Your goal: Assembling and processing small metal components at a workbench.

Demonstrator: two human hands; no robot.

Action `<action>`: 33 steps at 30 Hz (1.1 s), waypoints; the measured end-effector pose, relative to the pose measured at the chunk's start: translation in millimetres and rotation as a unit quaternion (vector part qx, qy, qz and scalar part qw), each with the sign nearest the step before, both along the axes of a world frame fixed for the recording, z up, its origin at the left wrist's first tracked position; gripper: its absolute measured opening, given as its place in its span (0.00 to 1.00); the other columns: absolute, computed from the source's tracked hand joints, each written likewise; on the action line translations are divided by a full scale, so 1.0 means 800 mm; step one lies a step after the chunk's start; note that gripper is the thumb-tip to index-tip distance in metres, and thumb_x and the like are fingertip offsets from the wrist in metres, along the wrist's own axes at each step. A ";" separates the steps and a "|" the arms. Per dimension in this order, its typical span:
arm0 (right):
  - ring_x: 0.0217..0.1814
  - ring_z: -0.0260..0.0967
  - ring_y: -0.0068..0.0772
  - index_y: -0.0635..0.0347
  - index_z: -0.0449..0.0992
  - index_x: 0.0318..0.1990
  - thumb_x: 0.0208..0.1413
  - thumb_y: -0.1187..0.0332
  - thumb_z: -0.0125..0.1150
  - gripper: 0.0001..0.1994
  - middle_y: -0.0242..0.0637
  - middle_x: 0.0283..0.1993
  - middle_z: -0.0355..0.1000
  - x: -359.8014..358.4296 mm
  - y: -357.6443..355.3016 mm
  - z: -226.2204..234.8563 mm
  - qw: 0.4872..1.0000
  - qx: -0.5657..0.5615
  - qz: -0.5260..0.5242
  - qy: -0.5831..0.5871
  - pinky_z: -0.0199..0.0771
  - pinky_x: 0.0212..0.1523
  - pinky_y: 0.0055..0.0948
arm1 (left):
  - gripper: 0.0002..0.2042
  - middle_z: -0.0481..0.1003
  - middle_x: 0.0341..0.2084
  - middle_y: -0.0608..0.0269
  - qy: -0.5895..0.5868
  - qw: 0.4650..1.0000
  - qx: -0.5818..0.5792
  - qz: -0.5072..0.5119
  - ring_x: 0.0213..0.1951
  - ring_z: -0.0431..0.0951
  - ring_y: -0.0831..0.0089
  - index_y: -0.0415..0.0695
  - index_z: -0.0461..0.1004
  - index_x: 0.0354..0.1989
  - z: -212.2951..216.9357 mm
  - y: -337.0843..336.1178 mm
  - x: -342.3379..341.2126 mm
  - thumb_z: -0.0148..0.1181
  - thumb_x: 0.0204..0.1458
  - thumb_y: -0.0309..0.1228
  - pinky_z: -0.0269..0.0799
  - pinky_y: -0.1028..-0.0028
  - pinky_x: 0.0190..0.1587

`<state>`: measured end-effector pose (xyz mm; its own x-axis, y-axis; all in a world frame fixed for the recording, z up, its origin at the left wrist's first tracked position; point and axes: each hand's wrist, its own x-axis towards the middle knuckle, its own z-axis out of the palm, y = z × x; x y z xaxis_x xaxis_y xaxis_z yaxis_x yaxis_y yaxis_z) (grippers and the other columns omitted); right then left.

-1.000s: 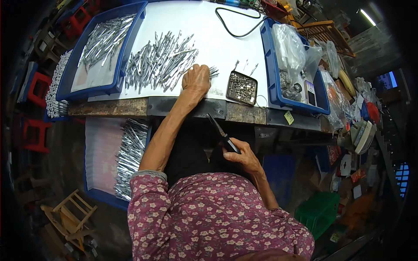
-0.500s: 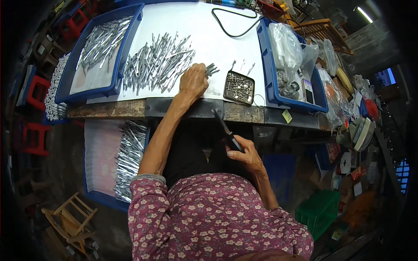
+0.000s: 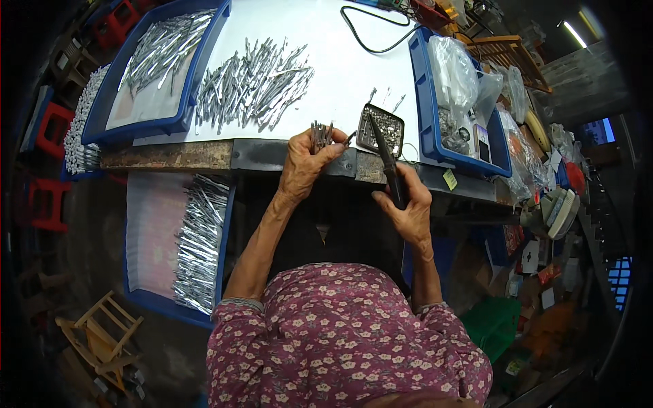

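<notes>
My left hand [image 3: 301,166] is closed around a small bunch of thin metal strips [image 3: 322,134] at the table's front edge. One strip sticks out past the thumb toward the small dark tray [image 3: 360,138]. Tiny shiny metal parts [image 3: 390,126] fill that tray. My right hand [image 3: 413,216] grips a slim black pen-shaped tool [image 3: 385,153]. Its narrow end lies over the tray; whether it touches the parts I cannot tell. Left of the tray, a loose pile of silver metal strips [image 3: 255,85] lies on the white tabletop [image 3: 333,68].
A blue bin [image 3: 185,102] with more strips is at the left. On the right stands a blue bin [image 3: 425,115] with plastic bags. A black cable [image 3: 354,34] loops at the back. Below the table edge, another blue bin [image 3: 221,272] holds strips.
My left hand has come back from the pile to the table edge with the strips, now turned upward. My right hand has raised the black tool from below the table over the tray.
</notes>
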<state>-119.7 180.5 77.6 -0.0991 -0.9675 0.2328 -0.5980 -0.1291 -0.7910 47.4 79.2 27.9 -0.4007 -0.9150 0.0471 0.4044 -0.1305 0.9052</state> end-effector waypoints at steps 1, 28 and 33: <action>0.29 0.61 0.18 0.64 0.67 0.43 0.40 0.73 0.65 0.21 0.30 0.28 0.63 0.000 -0.006 0.002 0.999 -0.043 0.013 0.030 0.61 0.30 0.19 | 0.07 0.70 0.18 0.72 0.016 1.000 -0.007 0.009 0.14 0.58 0.91 0.40 0.73 0.32 -0.002 0.004 -0.004 0.58 0.45 0.28 0.50 0.88 0.14; 0.26 0.64 0.40 0.65 0.66 0.43 0.40 0.79 0.58 0.18 0.43 0.30 0.64 0.013 -0.025 0.023 0.960 -0.070 0.037 0.267 0.64 0.27 0.31 | 0.05 0.66 0.16 0.77 0.033 0.999 -0.005 -0.008 0.16 0.56 0.90 0.41 0.72 0.30 -0.021 0.015 -0.013 0.59 0.46 0.27 0.48 0.87 0.17; 0.28 0.63 0.35 0.65 0.65 0.42 0.36 0.78 0.61 0.20 0.40 0.30 0.63 0.021 -0.012 0.047 0.970 -0.167 -0.008 0.176 0.63 0.30 0.28 | 0.05 0.69 0.18 0.74 0.041 0.999 0.002 0.004 0.16 0.59 0.90 0.40 0.72 0.31 -0.026 0.016 -0.010 0.58 0.47 0.27 0.52 0.88 0.18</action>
<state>-102.8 170.7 114.9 0.0295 -0.8313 0.5550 -0.8277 -0.3316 -0.4527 39.6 92.0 7.3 -0.3875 -0.9188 0.0754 0.4791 -0.1308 0.8679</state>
